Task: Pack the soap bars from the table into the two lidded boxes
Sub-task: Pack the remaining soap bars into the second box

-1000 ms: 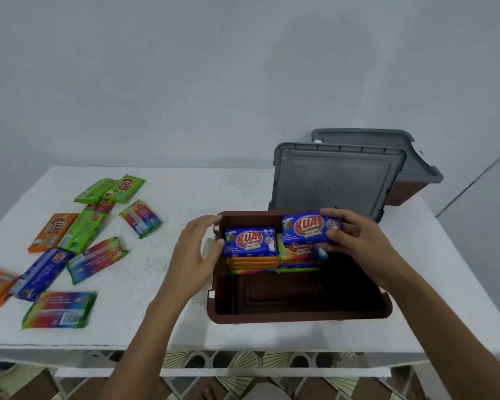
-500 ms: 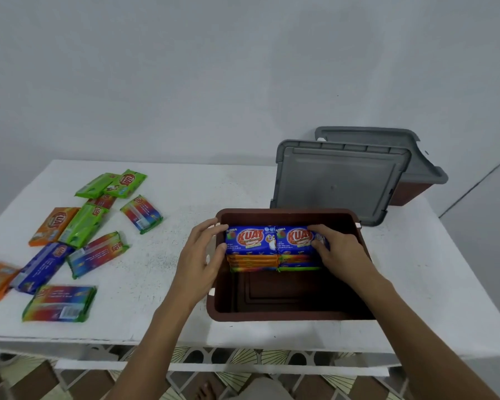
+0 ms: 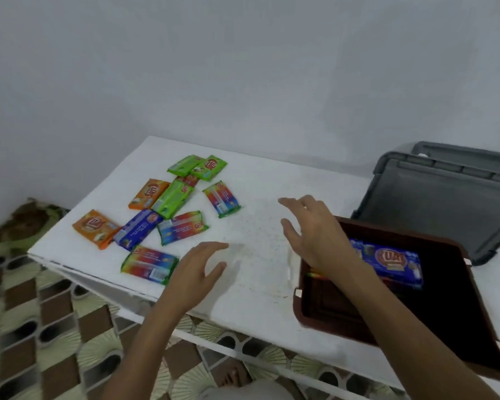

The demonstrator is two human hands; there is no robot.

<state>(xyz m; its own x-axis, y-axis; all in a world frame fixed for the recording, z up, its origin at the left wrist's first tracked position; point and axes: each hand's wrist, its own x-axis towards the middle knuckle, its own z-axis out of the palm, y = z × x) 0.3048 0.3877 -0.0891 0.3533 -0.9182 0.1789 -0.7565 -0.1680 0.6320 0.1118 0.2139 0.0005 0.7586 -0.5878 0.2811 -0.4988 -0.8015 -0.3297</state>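
Several wrapped soap bars lie loose on the white table [image 3: 257, 180] at the left: green ones [image 3: 172, 199], orange ones [image 3: 94, 228], a blue one [image 3: 137, 228] and rainbow ones [image 3: 150, 264]. The brown box [image 3: 300, 310] stands open at the right with a blue soap bar [image 3: 393, 264] on top of stacked bars inside. My left hand [image 3: 198, 272] hovers open above the table, just right of the nearest rainbow bar. My right hand [image 3: 312, 226] is open and empty above the box's left rim, fingers pointing towards the loose bars.
The box's grey lid [image 3: 439, 203] stands up behind it, with the second grey-lidded box [image 3: 468, 153] further back at the right edge of view. The table's near edge runs diagonally; patterned floor [image 3: 41, 327] lies below, and a foot shows under the table.
Both hands have left the box and moved left over the table; the blue bar stays in the box. My view has swung left, so the box now sits at the right.
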